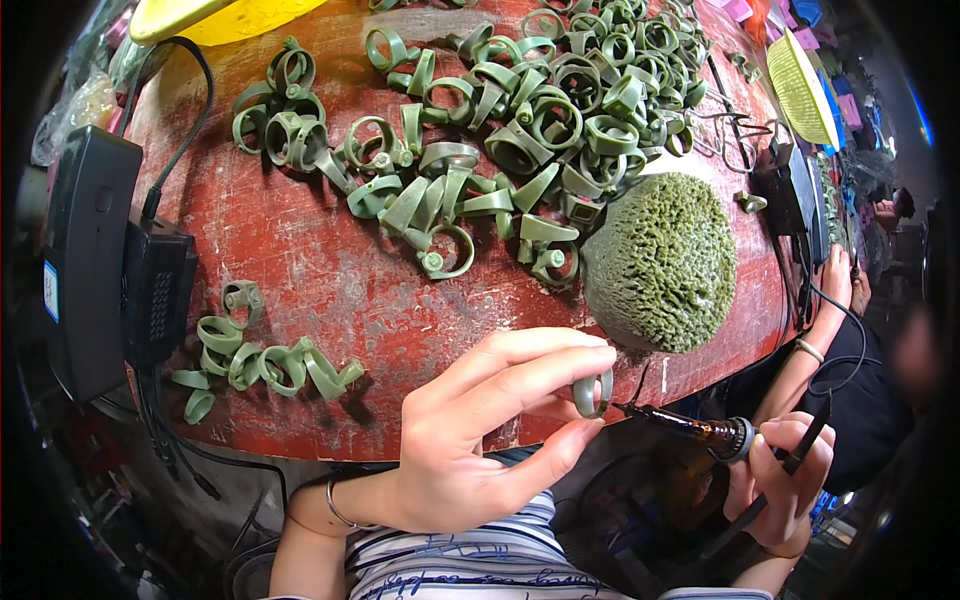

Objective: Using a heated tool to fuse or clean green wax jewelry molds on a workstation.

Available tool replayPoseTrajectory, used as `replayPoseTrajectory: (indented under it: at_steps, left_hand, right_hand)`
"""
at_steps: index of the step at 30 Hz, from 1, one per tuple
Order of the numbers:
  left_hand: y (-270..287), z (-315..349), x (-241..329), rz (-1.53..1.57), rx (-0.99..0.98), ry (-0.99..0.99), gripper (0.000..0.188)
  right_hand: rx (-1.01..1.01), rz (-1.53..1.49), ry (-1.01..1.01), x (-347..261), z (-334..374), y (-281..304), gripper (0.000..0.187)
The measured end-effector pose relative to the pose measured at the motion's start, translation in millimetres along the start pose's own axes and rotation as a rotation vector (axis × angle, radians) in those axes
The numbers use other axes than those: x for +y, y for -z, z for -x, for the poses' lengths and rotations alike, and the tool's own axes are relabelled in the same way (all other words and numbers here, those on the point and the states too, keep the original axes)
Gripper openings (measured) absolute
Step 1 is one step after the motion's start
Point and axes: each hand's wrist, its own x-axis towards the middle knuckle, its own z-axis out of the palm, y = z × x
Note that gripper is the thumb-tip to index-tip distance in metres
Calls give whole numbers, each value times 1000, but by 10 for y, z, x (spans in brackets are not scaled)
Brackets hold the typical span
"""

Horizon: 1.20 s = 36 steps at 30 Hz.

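Observation:
Between the thumb and fingers of my left hand [470, 430] is a small green ring [592, 394], held just past the table's near edge. My right hand [785, 475] grips a soldering iron [690, 427], its dark thin tip pointing left at the ring's lower side. Whether the tip touches the ring I cannot tell. Just beyond my left fingertips sits a rounded green lump [665, 265] with a rough, porous face. A large heap of similar green rings [560, 105] spreads over the far side. A smaller group of green rings [265, 365] lies at the near left.
The worn red table [300, 240] curves along its near edge. Black boxes with cables [95, 270] stand at the left, and a black device [795, 190] at the right. A yellow basin [220, 22] and a pale green basket [802, 90] are farther back. Another person's arm [800, 365] reaches in at right.

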Motion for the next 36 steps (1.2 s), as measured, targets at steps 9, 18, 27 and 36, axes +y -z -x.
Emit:
replayPoseTrajectory:
  at_steps: [9,18,27,36]
  left_hand:
    - [13,-3,8,-2,-13,4,42]
    - [10,-4,4,-10,-7,8,41]
    - [28,-11,40,-34,-36,40,40]
    - [-25,-7,12,-88,16,0,40]
  right_hand:
    - [-34,-1,-2,-3,-10,6,31]
    - [24,16,-50,-26,49,-16,31]
    - [199,-266,-471,43,172,-352,43]
    - [222,-281,-563,68,286,-677,33]
